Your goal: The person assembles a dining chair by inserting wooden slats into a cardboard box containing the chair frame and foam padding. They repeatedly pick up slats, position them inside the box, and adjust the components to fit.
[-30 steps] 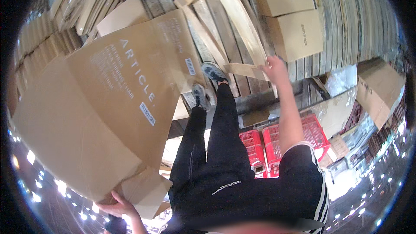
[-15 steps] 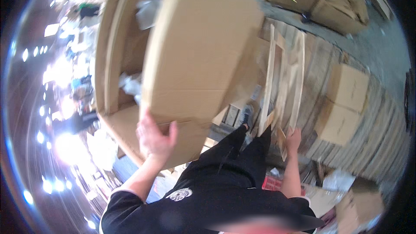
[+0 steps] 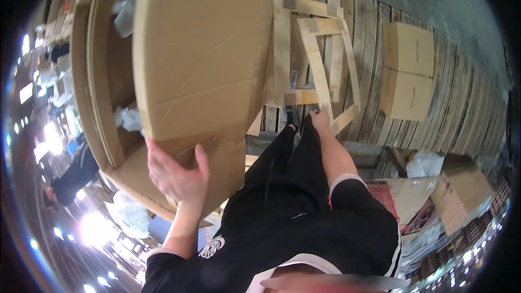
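Observation:
My left hand (image 3: 179,176) lies against the lower corner of a large cardboard box's broad panel (image 3: 206,59), fingers stretched out and thumb apart. The box is open on its left side; inside it are pieces of clear plastic wrap (image 3: 128,119). My right hand (image 3: 320,118) is closed round the near corner of a light wooden frame (image 3: 317,65), which tilts over the pallet slats. Behind that frame lies a second wooden frame (image 3: 281,49), partly covered by it.
Two cardboard boxes (image 3: 407,70) sit on the slatted wooden pallet (image 3: 456,97) at right. A box (image 3: 461,190), plastic film (image 3: 425,164) and a red crate (image 3: 384,198) are at the lower right. Another person (image 3: 76,173) is at the far left.
My right hand and the wooden frame have moved left, and the frame has turned to show its open face. The view has shifted; my left hand stays on the box.

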`<state>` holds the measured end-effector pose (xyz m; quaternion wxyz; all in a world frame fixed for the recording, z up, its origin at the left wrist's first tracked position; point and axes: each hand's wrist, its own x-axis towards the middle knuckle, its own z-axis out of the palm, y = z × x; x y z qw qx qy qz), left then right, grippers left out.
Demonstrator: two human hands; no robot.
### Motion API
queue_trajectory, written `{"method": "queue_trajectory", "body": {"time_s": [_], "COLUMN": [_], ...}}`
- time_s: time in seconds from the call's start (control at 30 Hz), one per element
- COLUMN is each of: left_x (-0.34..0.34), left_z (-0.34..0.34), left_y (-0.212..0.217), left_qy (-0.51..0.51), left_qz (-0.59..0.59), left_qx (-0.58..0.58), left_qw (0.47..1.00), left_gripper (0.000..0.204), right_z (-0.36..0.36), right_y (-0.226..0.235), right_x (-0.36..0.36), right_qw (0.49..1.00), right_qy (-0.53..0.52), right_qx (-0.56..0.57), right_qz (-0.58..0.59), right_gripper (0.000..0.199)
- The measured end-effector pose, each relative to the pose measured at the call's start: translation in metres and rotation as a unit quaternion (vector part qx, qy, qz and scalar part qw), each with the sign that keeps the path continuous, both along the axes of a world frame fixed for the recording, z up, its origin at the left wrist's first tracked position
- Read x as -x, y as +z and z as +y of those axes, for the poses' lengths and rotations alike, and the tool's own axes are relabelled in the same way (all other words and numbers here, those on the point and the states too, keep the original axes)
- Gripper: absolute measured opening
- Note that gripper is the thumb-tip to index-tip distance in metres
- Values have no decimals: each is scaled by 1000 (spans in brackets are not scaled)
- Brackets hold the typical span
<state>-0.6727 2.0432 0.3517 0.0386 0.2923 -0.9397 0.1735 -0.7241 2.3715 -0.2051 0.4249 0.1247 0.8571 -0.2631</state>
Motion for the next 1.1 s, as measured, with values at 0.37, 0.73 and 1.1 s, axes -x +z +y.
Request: {"method": "queue_trajectory", "body": {"time_s": [0.37,0.73,1.1], "left_x": [-9,2,-7], "left_z": [-13,-9,-18], "left_y": [-4,-18,5], "left_qy": [-34,50,16], "left_qz": [-27,-2,-116], "left_qx": [-5,112,69], "left_qw": [999,992,991], "left_gripper": [96,113,94], "right_z": [-65,-17,34], "right_y": [-86,-288,-297], "right_x": [78,146,192], "right_qw": [989,989,980], "right_qy": [48,92,-74], "right_qx": [-83,-80,89], "right_qz": [109,80,162], "right_gripper": [75,102,70]}}
